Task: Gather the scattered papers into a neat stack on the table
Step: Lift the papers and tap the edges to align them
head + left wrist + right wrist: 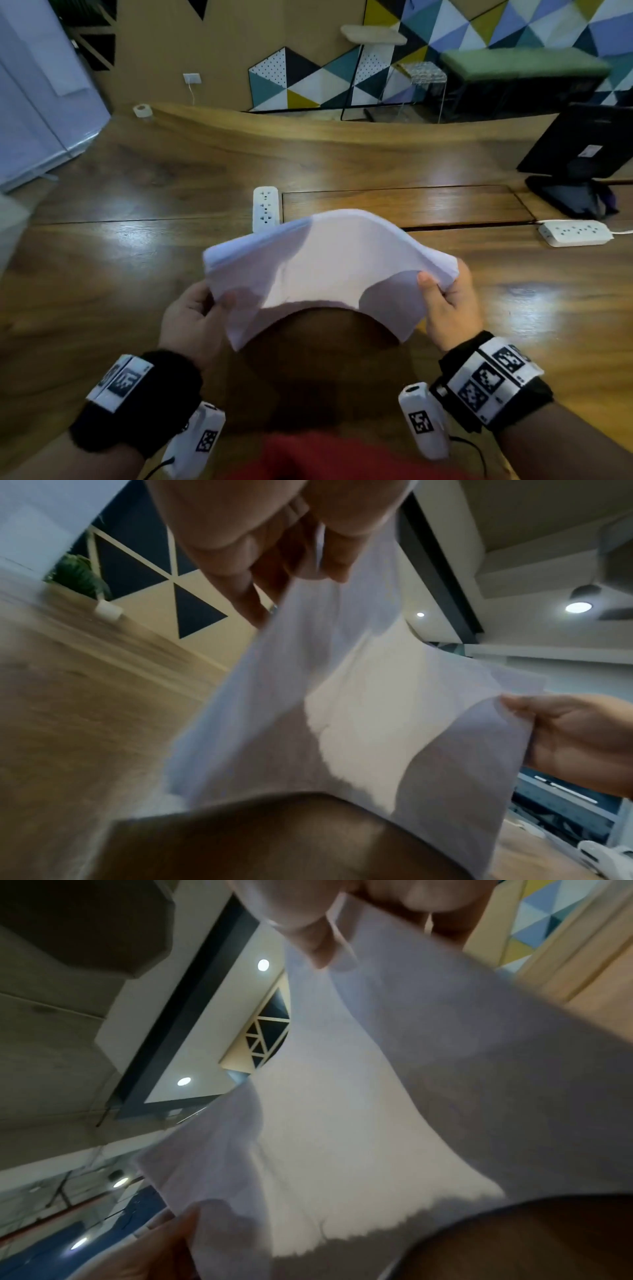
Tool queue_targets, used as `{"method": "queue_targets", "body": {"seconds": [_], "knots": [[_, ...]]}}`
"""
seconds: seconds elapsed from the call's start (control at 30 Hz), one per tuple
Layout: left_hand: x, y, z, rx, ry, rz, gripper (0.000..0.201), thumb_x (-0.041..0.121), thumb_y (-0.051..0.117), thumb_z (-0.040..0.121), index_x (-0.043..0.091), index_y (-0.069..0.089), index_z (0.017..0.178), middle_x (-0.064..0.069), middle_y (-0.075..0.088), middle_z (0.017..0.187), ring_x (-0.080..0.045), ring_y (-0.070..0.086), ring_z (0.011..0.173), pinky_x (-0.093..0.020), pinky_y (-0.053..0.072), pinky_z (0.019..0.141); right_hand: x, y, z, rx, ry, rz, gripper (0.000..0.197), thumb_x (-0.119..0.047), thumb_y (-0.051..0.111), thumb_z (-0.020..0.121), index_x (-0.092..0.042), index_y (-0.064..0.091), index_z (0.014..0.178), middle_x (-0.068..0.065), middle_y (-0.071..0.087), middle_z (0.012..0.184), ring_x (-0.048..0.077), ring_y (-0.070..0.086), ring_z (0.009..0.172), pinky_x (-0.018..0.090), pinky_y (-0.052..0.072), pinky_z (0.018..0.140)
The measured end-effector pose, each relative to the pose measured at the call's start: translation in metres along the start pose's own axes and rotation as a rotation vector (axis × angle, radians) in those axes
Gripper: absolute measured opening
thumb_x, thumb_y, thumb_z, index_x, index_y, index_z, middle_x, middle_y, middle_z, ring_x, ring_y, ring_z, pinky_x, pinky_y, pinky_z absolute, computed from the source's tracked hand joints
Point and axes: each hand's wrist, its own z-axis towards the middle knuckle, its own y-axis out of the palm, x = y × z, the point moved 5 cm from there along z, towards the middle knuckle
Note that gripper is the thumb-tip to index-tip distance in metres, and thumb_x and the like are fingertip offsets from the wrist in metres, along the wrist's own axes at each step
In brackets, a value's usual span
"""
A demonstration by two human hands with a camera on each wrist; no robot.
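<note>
The big wooden table [137, 274] filled most of the head view, brown and shiny. All places here are told from the papers [318, 270], the white bunch held up in the air over the near middle of the table, not lying on it. The bunch bent upward in the middle like a little hill, and its edges did not line up; some sheets stuck out at the far left corner. Well off to the right of the papers and farther back, a black monitor [582, 144] stood on the table. On the left side of the papers was the left hand [191, 318]. Its thumb lay on top of the sheets and its fingers [240, 588] were curled under them, so it pinched the left edge. On the right side of the papers was the right hand [448, 308], with its thumb on top and its fingers under the sheets, pinching the right edge in the same way. To the right of the papers, a little farther back, lay a white power strip [575, 233]. Just behind the papers lay another white power strip [265, 207], partly hidden by them. Far behind the papers to the left, at the table's far edge, sat a small roll of tape [142, 110].
</note>
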Motion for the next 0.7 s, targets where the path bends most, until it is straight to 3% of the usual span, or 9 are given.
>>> {"method": "queue_targets", "body": {"seconds": [0.1, 0.17, 0.23, 0.3, 0.37, 0.43, 0.53, 0.6, 0.7], "knots": [[0.006, 0.005, 0.001, -0.002, -0.005, -0.069, 0.016, 0.008, 0.056, 0.086, 0.019, 0.067, 0.085, 0.017, 0.067, 0.065, -0.005, 0.064, 0.068, -0.006, 0.044, 0.048, -0.003, 0.0, 0.002, 0.002, 0.027, -0.047, 0.037, -0.012, 0.05, 0.092, -0.049, 0.05, 0.092, -0.018, 0.059, 0.092, 0.016, 0.059, 0.097, 0.046, 0.047, 0.091], [0.015, -0.005, 0.0, 0.078, 0.019, -0.125, 0.02, 0.007, 0.053, 0.088, 0.02, 0.065, 0.081, 0.008, 0.063, 0.073, -0.01, 0.058, 0.069, -0.007, 0.045, 0.047, -0.012, -0.005, 0.005, 0.044, 0.022, 0.061, 0.034, -0.017, 0.054, 0.091, -0.051, 0.054, 0.09, -0.018, 0.065, 0.088, 0.004, 0.061, 0.091, 0.039, 0.049, 0.089], [0.023, -0.017, 0.001, 0.114, 0.046, -0.216, 0.019, 0.008, 0.052, 0.089, 0.019, 0.064, 0.079, 0.007, 0.067, 0.072, -0.011, 0.061, 0.07, -0.016, 0.051, 0.053, -0.023, -0.014, 0.01, 0.033, -0.033, 0.25, 0.015, -0.038, 0.062, 0.081, -0.045, 0.06, 0.094, -0.016, 0.07, 0.093, 0.004, 0.063, 0.093, 0.029, 0.051, 0.089], [0.028, -0.023, 0.0, 0.085, 0.09, -0.217, 0.023, 0.006, 0.048, 0.089, 0.019, 0.062, 0.077, 0.016, 0.069, 0.062, 0.003, 0.062, 0.061, -0.011, 0.049, 0.052, -0.027, -0.02, 0.012, -0.014, -0.048, 0.33, 0.024, -0.042, 0.066, 0.07, -0.045, 0.063, 0.093, -0.019, 0.071, 0.094, 0.004, 0.064, 0.094, 0.021, 0.051, 0.086], [0.023, -0.023, 0.002, 0.06, 0.089, -0.2, 0.029, 0.001, 0.045, 0.09, 0.021, 0.058, 0.074, 0.027, 0.065, 0.054, 0.011, 0.059, 0.054, -0.003, 0.042, 0.047, -0.015, -0.019, 0.012, -0.04, -0.002, 0.304, 0.021, -0.024, 0.064, 0.078, -0.041, 0.06, 0.089, -0.023, 0.069, 0.083, -0.002, 0.062, 0.083, 0.015, 0.051, 0.076], [0.017, -0.018, 0.004, 0.031, 0.097, -0.201, 0.024, -0.003, 0.044, 0.09, 0.013, 0.061, 0.081, 0.026, 0.068, 0.059, 0.005, 0.064, 0.063, -0.003, 0.044, 0.052, -0.004, -0.01, 0.008, -0.07, 0.065, 0.264, 0.036, 0.005, 0.052, 0.087, -0.031, 0.051, 0.088, -0.023, 0.067, 0.072, -0.005, 0.059, 0.07, 0.011, 0.049, 0.065], [0.008, -0.015, 0.008, 0.005, 0.081, -0.25, 0.022, 0.0, 0.049, 0.088, 0.016, 0.063, 0.096, 0.027, 0.071, 0.072, 0.004, 0.066, 0.075, -0.009, 0.049, 0.062, -0.001, 0.001, 0.005, -0.093, 0.122, 0.259, 0.037, 0.013, 0.042, 0.087, -0.023, 0.046, 0.086, -0.016, 0.065, 0.072, -0.009, 0.057, 0.067, 0.008, 0.046, 0.064], [0.01, -0.016, 0.009, 0.011, 0.091, -0.309, 0.021, 0.012, 0.056, 0.081, 0.03, 0.067, 0.084, 0.024, 0.072, 0.07, 0.006, 0.065, 0.07, -0.015, 0.051, 0.063, -0.007, 0.004, 0.006, -0.099, 0.128, 0.267, 0.035, 0.012, 0.04, 0.089, -0.023, 0.045, 0.085, -0.007, 0.055, 0.077, -0.009, 0.053, 0.065, 0.008, 0.044, 0.065], [0.019, -0.018, 0.012, 0.083, 0.069, -0.44, 0.017, 0.045, 0.059, 0.064, 0.032, 0.066, 0.071, 0.016, 0.069, 0.06, 0.0, 0.064, 0.062, -0.018, 0.052, 0.057, -0.013, 0.005, 0.009, -0.069, 0.133, 0.272, 0.031, 0.004, 0.041, 0.091, -0.026, 0.045, 0.085, -0.003, 0.047, 0.079, -0.009, 0.051, 0.064, 0.012, 0.041, 0.066]]}}
